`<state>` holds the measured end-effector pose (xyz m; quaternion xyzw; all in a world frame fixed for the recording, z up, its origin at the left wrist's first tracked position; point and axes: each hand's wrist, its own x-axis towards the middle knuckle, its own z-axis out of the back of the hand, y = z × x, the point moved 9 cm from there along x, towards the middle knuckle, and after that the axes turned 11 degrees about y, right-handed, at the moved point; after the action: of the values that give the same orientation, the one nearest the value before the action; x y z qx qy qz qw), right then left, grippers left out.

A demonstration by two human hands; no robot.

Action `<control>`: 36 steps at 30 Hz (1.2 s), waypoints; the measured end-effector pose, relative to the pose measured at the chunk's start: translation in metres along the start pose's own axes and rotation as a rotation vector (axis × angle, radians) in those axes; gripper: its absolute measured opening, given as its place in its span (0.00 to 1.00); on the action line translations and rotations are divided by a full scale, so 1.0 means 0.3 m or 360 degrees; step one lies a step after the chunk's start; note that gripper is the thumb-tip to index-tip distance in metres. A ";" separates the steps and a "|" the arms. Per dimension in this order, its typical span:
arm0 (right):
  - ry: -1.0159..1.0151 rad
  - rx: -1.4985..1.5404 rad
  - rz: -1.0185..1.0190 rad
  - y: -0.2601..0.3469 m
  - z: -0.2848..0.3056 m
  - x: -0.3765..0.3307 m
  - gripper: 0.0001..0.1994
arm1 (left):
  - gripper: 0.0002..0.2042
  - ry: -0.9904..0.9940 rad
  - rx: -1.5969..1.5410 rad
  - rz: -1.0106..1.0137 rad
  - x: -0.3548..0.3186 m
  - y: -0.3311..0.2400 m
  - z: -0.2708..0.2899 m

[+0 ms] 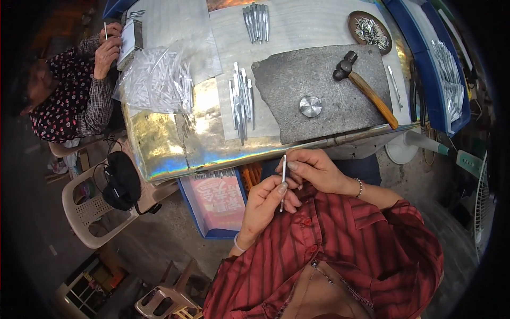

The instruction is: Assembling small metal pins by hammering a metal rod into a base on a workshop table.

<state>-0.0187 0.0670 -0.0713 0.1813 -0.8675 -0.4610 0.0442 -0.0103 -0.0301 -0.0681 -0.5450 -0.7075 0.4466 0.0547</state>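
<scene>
My left hand [268, 198] is closed around the lower part of a thin silvery metal rod [284, 174], pinched between thumb and fingers. At the rod's upper end, my right hand [313, 169] is closed too, its thumb and fingertips on the metal. The rod stands nearly upright in the picture, just in front of the table's near edge. Beyond my hands lies a dark stone slab [287, 69] bearing a round shiny metal disc [311, 106] and a hammer [366, 90] with a wooden handle. Left of the slab is a loose bundle of similar slim metal rods [241, 103].
Another bundle of metal pieces [256, 24] lies farther back. A brown dish [353, 21] holds small metal bits. A clear bag of white sticks [159, 80] sits at left, near a co-worker [69, 90]. Blue trays [433, 80] line the right; another blue tray [223, 233] is below the table.
</scene>
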 end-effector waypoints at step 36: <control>-0.0003 -0.0360 0.0188 0.132 0.000 0.012 0.05 | 0.10 0.0029 0.0211 -0.0040 0.033 -0.055 -0.036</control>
<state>-0.0328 0.0858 -0.0393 0.1232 -0.8193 -0.5527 0.0907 -0.0200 -0.0160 -0.0543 -0.5354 -0.6826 0.4867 0.1028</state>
